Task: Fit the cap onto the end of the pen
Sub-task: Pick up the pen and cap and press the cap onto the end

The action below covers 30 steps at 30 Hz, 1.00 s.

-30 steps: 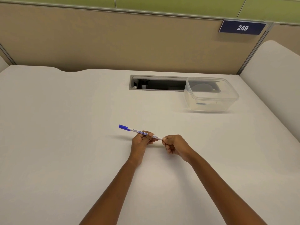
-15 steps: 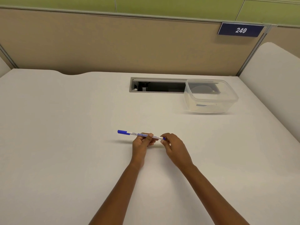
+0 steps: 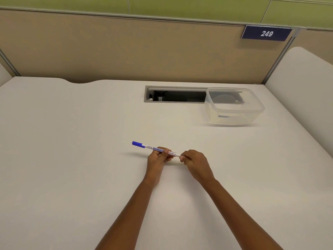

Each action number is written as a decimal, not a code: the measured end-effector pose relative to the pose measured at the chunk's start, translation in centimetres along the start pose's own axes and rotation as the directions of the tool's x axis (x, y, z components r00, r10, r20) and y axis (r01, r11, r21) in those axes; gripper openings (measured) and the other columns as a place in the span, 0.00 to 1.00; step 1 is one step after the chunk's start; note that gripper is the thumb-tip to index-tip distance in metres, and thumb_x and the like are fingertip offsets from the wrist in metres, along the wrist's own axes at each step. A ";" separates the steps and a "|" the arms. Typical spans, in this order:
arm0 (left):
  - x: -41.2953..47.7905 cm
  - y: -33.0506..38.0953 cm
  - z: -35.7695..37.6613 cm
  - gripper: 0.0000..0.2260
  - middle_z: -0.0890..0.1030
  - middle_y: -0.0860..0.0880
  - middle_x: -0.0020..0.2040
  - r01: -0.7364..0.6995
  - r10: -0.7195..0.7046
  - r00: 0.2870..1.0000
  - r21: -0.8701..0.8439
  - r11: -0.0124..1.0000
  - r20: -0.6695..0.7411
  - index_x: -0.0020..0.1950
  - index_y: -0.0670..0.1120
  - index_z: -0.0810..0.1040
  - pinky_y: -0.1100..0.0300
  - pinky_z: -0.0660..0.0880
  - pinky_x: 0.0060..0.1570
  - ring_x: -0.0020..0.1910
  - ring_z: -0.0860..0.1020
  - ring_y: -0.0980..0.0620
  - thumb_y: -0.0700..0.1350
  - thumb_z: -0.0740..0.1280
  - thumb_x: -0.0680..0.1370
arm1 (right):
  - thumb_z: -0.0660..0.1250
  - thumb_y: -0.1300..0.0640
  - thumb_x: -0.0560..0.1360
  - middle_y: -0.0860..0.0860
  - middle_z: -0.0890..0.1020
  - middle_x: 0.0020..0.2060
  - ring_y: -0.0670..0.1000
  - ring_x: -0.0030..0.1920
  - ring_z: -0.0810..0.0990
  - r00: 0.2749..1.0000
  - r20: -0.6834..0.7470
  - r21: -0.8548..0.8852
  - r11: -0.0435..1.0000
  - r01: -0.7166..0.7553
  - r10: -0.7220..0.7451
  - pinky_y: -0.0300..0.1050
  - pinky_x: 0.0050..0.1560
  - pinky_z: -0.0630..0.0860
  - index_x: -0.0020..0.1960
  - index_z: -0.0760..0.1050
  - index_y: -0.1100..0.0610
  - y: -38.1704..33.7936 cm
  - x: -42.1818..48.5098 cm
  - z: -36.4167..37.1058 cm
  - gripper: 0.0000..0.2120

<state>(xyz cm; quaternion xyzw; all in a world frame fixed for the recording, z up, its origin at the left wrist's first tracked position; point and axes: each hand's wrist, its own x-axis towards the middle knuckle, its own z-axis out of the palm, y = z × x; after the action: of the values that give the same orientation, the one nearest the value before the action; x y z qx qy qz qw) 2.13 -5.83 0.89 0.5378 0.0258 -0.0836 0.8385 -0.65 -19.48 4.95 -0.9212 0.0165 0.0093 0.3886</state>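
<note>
A white marker pen (image 3: 156, 149) with blue print on its barrel is held just above the white desk (image 3: 72, 159), lying left to right. Its left end (image 3: 137, 143) is blue. My left hand (image 3: 157, 159) grips the middle of the barrel from below. My right hand (image 3: 195, 163) pinches the pen's right end, where a small blue piece, the cap (image 3: 183, 155), shows between the fingertips. Most of the cap is hidden by my fingers, and I cannot tell how far it sits on the pen.
A clear plastic tub (image 3: 234, 107) stands at the back right, partly over a rectangular cable slot (image 3: 173, 94) in the desk. A beige partition (image 3: 126, 51) with a "249" sign (image 3: 266, 33) closes off the back. A second white desk surface (image 3: 302, 83) rises on the right.
My right hand has gone from a closed fist at the pen's right end to a fingertip pinch with blue showing there. The pen has tilted slightly flatter; my left hand keeps its grip.
</note>
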 end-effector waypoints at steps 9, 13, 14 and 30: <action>0.2 0.0 -0.1 0.08 0.82 0.53 0.31 0.015 -0.017 0.999 0.050 0.999 0.040 0.40 0.42 0.75 0.67 0.77 0.39 0.34 0.79 0.59 0.37 0.60 0.78 | 0.60 0.61 0.77 0.51 0.74 0.26 0.47 0.28 0.70 0.931 0.311 0.315 0.904 -0.290 0.190 0.32 0.29 0.68 0.31 0.75 0.56 -0.6 0.9 -1.5 0.16; 0.1 -0.1 0.1 0.08 0.80 0.50 0.34 0.032 -0.039 0.998 0.141 0.989 0.048 0.41 0.43 0.76 0.67 0.77 0.40 0.33 0.79 0.58 0.38 0.60 0.78 | 0.58 0.54 0.78 0.51 0.78 0.32 0.49 0.35 0.74 0.975 0.129 0.110 0.975 -0.194 0.180 0.38 0.37 0.69 0.41 0.79 0.60 -0.9 1.2 -1.7 0.15; 0.1 -0.1 0.1 0.08 0.80 0.49 0.35 0.038 -0.048 0.997 0.165 0.986 0.058 0.41 0.43 0.76 0.68 0.77 0.40 0.33 0.79 0.59 0.38 0.60 0.78 | 0.60 0.54 0.77 0.52 0.79 0.34 0.49 0.36 0.74 0.988 0.041 0.094 0.984 -0.150 0.146 0.35 0.37 0.68 0.43 0.79 0.60 -1.2 1.3 -1.7 0.13; 0.9 1.2 0.6 0.06 0.79 0.57 0.24 0.033 -0.198 0.949 0.549 0.835 0.245 0.40 0.46 0.74 0.73 0.72 0.29 0.25 0.77 0.62 0.38 0.62 0.77 | 0.63 0.59 0.73 0.57 0.83 0.44 0.53 0.42 0.79 0.999 -0.015 -0.063 0.997 -0.041 0.040 0.43 0.41 0.73 0.46 0.79 0.62 -4.4 2.7 1.1 0.08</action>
<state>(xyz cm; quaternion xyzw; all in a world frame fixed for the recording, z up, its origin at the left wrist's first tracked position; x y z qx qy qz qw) 3.17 -5.94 2.09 0.7304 -0.0899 -0.2169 0.6414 2.25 -15.69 7.28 -0.9326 0.0374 0.0112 0.3588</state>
